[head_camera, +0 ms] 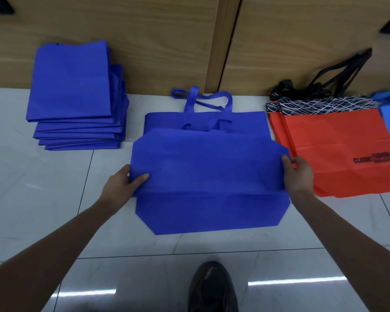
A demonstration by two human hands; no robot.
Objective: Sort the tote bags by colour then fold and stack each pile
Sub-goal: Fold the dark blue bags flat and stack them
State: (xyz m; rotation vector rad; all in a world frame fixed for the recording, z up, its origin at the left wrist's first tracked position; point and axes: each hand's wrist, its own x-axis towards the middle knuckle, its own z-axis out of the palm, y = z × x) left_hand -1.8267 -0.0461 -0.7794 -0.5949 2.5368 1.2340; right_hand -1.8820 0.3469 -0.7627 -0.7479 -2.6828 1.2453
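Gripping a blue bag (207, 176) by its two side edges, both hands are closed on the fabric: the left hand (122, 185) pinches the left edge with its thumb on top, and the right hand (297, 174) holds the right edge the same way. The bag lies spread on the tiled floor (43, 199) in the middle, a crease running across it between the hands. Behind it more blue fabric shows, with blue handles (207, 102) reaching toward the wooden wall (155, 41). A stack of folded blue bags (74, 97) sits at the left, apart from it. Red bags (338, 149) with black handles (338, 75) lie just right of it, touching the right hand. A dark shoe (212, 287) shows at the bottom.
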